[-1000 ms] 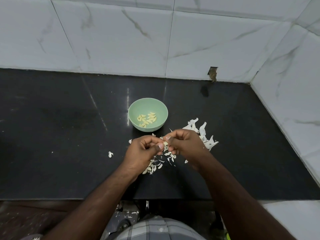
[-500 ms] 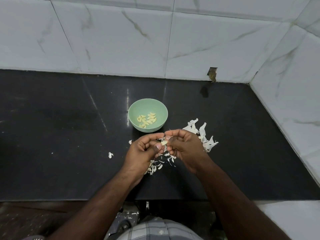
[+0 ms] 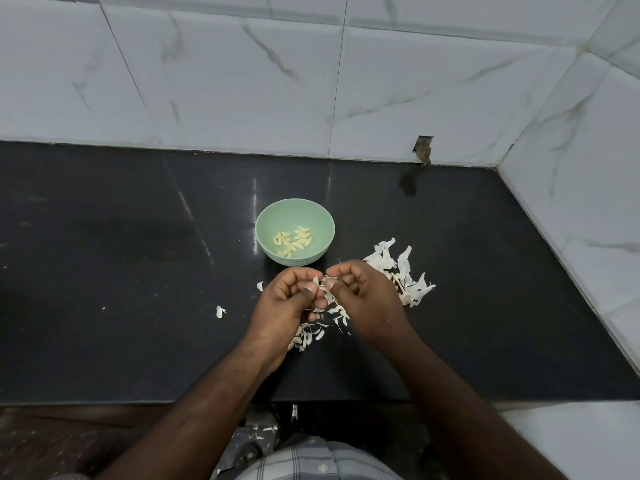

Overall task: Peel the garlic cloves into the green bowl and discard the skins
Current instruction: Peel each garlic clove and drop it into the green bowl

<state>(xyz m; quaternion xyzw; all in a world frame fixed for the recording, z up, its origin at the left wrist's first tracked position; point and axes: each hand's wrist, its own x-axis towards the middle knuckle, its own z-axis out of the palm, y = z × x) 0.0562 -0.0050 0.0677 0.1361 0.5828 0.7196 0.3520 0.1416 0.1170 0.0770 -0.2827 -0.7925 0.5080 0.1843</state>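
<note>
A pale green bowl (image 3: 273, 220) stands on the black counter and holds several peeled garlic cloves (image 3: 292, 240). Just in front of it my left hand (image 3: 287, 303) pinches a small garlic clove (image 3: 316, 281) between thumb and fingers. My right hand (image 3: 363, 296) faces it, its fingertips pinching the papery skin (image 3: 328, 279) that hangs from the clove. A heap of white skins (image 3: 403, 271) lies to the right of my right hand. More skins and bits (image 3: 308, 336) lie under and between my hands.
The black counter (image 3: 121, 271) runs to a marble-tiled back wall (image 3: 242, 81) and a side wall (image 3: 588, 202) on the right. Single skin flakes (image 3: 219, 311) lie left of my hands. The counter's front edge (image 3: 104, 403) is near my body.
My hands have parted slightly, and the skin now stretches from the clove in the left hand to the right fingertips. Both hands stay in front of the bowl.
</note>
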